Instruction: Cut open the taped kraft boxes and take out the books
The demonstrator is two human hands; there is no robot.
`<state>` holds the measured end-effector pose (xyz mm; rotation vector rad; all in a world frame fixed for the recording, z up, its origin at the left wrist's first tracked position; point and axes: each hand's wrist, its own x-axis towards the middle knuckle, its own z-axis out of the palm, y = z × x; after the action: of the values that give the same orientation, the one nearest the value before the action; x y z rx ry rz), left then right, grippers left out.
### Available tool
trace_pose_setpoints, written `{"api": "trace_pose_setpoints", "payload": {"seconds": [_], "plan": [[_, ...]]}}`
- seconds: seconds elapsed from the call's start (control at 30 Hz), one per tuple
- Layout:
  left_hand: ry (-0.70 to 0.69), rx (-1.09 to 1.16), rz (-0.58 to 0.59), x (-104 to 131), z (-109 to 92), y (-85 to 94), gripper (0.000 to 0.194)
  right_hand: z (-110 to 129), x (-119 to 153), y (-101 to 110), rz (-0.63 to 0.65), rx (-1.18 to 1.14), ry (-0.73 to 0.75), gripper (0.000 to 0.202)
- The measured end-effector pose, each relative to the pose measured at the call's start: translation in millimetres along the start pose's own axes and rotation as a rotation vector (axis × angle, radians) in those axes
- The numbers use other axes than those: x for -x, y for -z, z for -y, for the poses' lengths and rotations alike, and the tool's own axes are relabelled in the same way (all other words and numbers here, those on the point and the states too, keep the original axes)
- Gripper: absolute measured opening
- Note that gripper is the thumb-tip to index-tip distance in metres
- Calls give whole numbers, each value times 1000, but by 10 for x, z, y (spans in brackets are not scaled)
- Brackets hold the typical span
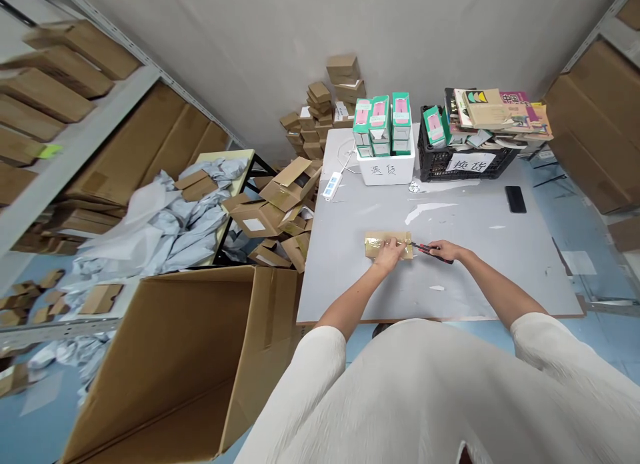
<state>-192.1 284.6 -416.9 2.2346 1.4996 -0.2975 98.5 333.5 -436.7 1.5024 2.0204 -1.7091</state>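
A small brown cardboard box (373,245), banded with shiny tape, lies on the grey table. My left hand (389,253) holds it down from above, fingers bent over its top near the right end. From the right, my right hand (443,250) grips what look like red-and-black scissors (425,249). Their tip meets the right end of the box, close to my left fingers. Whether the tip is inside the cardboard or only touching it, I cannot tell.
White paper scraps (425,211) mark the table (345,284). Behind stand a white bin (385,172) of green-and-pink boxes and a black crate (433,163) of books. A phone (515,199) lies right. A large open carton (270,317) stands left, near opened boxes (257,217).
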Motion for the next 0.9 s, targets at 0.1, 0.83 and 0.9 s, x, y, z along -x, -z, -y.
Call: {"api": "trace_pose_setpoints", "payload": {"seconds": [0.1, 0.83, 0.9], "plan": [[-8, 2, -8, 6, -8, -1, 56, -29, -24, -26, -20, 3, 16, 47], [-20, -35, 9, 35, -29, 56, 54, -64, 0, -242, -103, -52, 58, 45], [-24, -35, 6, 44, -27, 52, 54, -99, 31, -266, -72, -72, 38, 48]]}}
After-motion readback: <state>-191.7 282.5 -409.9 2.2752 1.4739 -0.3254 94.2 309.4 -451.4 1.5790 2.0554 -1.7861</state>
